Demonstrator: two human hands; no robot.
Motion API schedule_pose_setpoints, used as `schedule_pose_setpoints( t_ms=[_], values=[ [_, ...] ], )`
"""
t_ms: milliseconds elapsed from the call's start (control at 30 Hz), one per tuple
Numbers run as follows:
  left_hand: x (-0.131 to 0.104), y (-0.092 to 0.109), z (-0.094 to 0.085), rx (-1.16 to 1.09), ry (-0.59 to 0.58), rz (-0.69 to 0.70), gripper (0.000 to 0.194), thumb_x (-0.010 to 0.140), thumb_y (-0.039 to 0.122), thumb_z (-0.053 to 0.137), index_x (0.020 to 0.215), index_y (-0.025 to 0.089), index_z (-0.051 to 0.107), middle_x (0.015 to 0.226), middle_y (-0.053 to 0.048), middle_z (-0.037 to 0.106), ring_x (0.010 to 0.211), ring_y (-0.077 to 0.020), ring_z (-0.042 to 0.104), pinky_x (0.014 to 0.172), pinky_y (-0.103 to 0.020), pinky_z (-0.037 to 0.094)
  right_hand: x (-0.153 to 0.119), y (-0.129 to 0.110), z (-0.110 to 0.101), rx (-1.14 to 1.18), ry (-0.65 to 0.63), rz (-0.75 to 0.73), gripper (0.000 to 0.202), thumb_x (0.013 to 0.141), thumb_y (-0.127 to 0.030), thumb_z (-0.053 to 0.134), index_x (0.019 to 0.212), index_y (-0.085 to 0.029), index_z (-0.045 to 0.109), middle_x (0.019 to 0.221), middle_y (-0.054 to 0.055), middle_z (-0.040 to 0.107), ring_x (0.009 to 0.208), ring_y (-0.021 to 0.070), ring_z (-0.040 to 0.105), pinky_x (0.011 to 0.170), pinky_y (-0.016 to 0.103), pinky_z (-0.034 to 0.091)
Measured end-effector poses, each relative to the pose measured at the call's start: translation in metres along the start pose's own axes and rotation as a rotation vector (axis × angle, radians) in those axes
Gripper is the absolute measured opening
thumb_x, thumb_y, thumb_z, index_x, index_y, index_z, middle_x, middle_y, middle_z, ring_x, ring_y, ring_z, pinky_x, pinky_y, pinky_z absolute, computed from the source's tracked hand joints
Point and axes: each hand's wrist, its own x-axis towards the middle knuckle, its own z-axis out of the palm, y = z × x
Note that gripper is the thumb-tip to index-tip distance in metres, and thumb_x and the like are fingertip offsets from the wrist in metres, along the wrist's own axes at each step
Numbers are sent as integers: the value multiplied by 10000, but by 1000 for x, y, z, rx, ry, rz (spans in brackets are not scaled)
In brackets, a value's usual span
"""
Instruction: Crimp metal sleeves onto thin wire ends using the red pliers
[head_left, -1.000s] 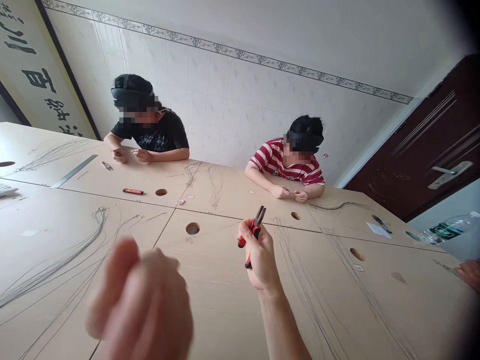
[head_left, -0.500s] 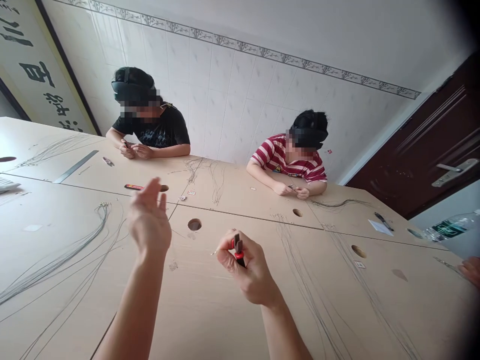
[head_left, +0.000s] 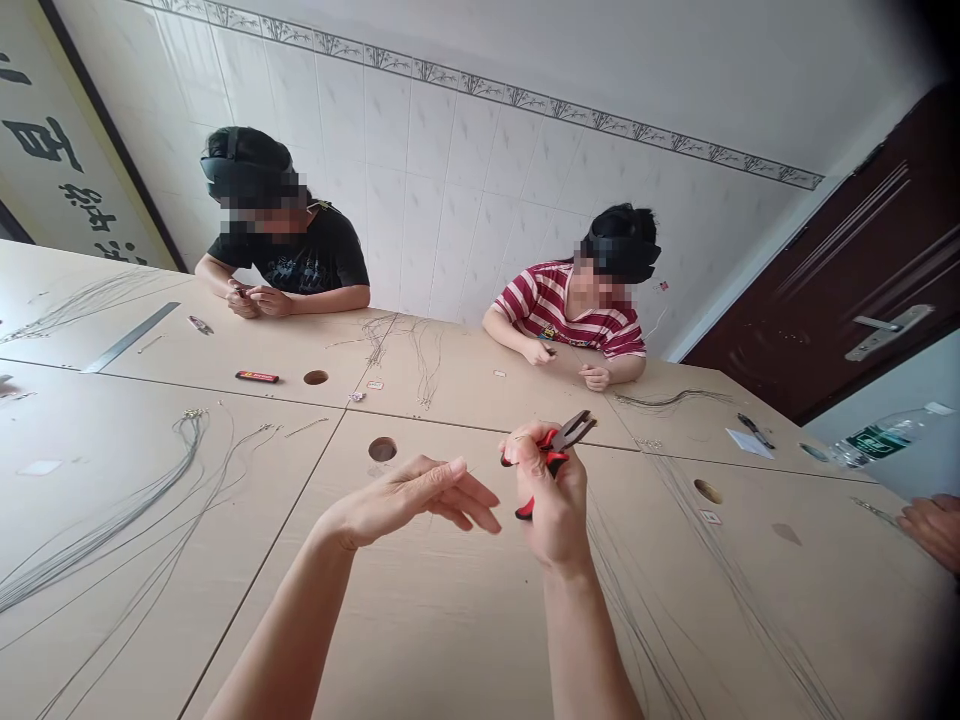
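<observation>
My right hand (head_left: 553, 505) is wrapped round a pair of pliers (head_left: 574, 431) with red and black handles, its metal jaws tilted up to the right. Just left of it, my left hand (head_left: 420, 497) is stretched out above the table with fingers extended, and no held thing shows in it. A small gap separates the two hands. Thin grey wires (head_left: 637, 610) run over the table to the right of my right hand. On the left lies a bundle of wires (head_left: 176, 470) with small brass-coloured ends.
Two people sit across the table (head_left: 420, 640), one in a black shirt (head_left: 311, 260), one in a striped shirt (head_left: 562, 305). A red and black case (head_left: 257, 377), a steel ruler (head_left: 133, 338) and a plastic bottle (head_left: 892, 437) are around. Another person's hand (head_left: 934, 530) shows at the right edge.
My left hand has swung right and down from upright to nearly level, close to my right hand. My right hand has shifted right and up, turning the pliers' jaws rightward.
</observation>
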Motion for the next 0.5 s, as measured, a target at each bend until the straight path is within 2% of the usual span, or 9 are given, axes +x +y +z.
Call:
schedule_pose_setpoints(
  t_ms=[133, 233, 300, 400, 433, 500],
  values=[
    [0, -1, 2, -59, -121, -56, 594, 1006, 496, 297, 958, 102, 740, 841, -158, 768, 787, -223, 716, 745, -338, 547, 2, 8, 0, 23, 69, 25, 202, 896, -378, 611, 787, -219, 552, 734, -8, 474, 697, 149, 446, 702, 310, 387],
    [1, -5, 5, -130, -343, -83, 562, 986, 502, 358, 855, 108, 737, 696, -135, 741, 598, -198, 680, 581, -300, 526, 3, 13, 1, 19, 70, 43, 223, 899, -395, 608, 781, -220, 537, 728, -10, 468, 694, 148, 443, 688, 302, 385],
    [3, -12, 11, -198, -449, -40, 554, 934, 556, 446, 701, 126, 707, 561, -104, 680, 453, -168, 593, 470, -276, 471, 3, 16, 4, 13, 68, 66, 239, 901, -403, 604, 772, -217, 526, 723, -10, 457, 684, 146, 431, 670, 295, 383],
    [2, -24, 25, -308, -455, 130, 586, 798, 639, 597, 441, 180, 527, 335, -15, 453, 275, -92, 341, 306, -239, 284, 1, 20, 10, 1, 61, 100, 250, 911, -393, 587, 759, -210, 510, 724, -10, 441, 680, 141, 415, 647, 283, 371],
    [-1, -26, 30, -353, -423, 198, 600, 766, 642, 630, 400, 192, 473, 296, 12, 371, 250, -74, 261, 278, -239, 227, 0, 21, 13, -11, 54, 108, 251, 915, -387, 582, 756, -208, 506, 725, -11, 437, 680, 138, 412, 638, 278, 363],
    [-10, -23, 39, -441, -261, 352, 593, 767, 617, 639, 378, 205, 466, 273, 28, 309, 230, -69, 210, 248, -245, 191, -2, 23, 18, -60, 36, 124, 254, 920, -379, 573, 751, -204, 501, 716, -15, 425, 665, 131, 393, 607, 266, 339]
  ],
)
